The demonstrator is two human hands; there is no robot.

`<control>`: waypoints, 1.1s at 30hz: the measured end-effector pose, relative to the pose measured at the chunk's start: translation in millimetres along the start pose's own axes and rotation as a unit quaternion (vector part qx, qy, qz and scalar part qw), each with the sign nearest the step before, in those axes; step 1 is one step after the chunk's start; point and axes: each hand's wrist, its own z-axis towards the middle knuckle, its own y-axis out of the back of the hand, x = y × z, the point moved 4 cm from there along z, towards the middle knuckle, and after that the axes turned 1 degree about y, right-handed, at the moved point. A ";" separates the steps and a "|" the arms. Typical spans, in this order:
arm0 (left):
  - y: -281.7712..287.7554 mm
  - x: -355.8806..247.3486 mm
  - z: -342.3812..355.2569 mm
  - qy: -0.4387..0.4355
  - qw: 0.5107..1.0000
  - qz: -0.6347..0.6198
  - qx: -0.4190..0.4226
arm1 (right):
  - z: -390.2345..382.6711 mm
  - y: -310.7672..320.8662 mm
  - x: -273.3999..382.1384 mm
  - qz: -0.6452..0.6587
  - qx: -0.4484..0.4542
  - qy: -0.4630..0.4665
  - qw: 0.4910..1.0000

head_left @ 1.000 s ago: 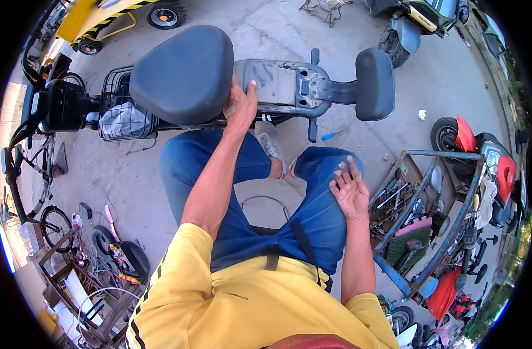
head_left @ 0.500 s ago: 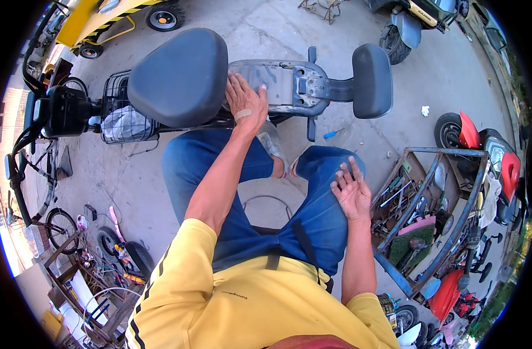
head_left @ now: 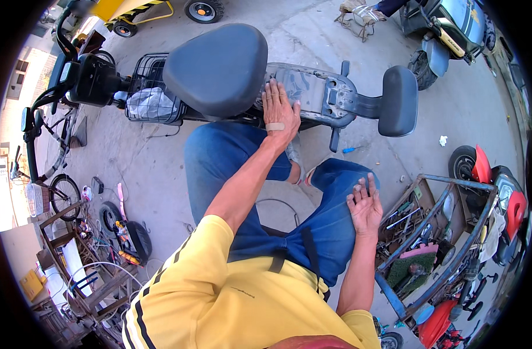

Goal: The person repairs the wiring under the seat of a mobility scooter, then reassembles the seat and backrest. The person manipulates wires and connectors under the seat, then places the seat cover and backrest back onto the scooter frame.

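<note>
An electric scooter stands side-on before me, its black seat [head_left: 216, 70] tipped up toward the handlebar side. My left hand [head_left: 280, 110] lies flat on the scooter's dusty grey rear deck [head_left: 303, 87], just beside the seat, fingers stretched out. A tan adhesive strip crosses its wrist. My right hand [head_left: 363, 205] rests palm up by my right knee with its fingers loosely spread and nothing in it. A padded black backrest [head_left: 398, 102] is fixed at the scooter's rear. The wire basket [head_left: 139, 72] holds a pale crumpled bag.
At my right is a blue metal-framed cart [head_left: 434, 256] full of tools and scrap. A blue-handled screwdriver [head_left: 348, 150] lies on the concrete. Wheels and parts crowd the lower left. Another scooter [head_left: 446, 35] stands at the far right, and a yellow cart [head_left: 132, 11] at the far left.
The whole view has shifted, so the scooter appears further right. My left hand stays flat on the deck; my right stays by the knee. A person's leg now shows at the top right.
</note>
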 end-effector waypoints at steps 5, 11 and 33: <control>14.4 -7.5 8.5 -0.026 0.999 -0.027 0.031 | -7.4 4.5 2.6 0.013 0.003 0.004 1.000; 19.5 -11.6 6.6 -0.042 0.996 0.053 0.058 | 0.4 -4.5 0.6 0.005 0.007 -0.017 1.000; -27.5 -21.8 117.8 -0.086 0.992 0.057 0.068 | -12.6 7.0 8.4 0.013 -0.018 -0.007 1.000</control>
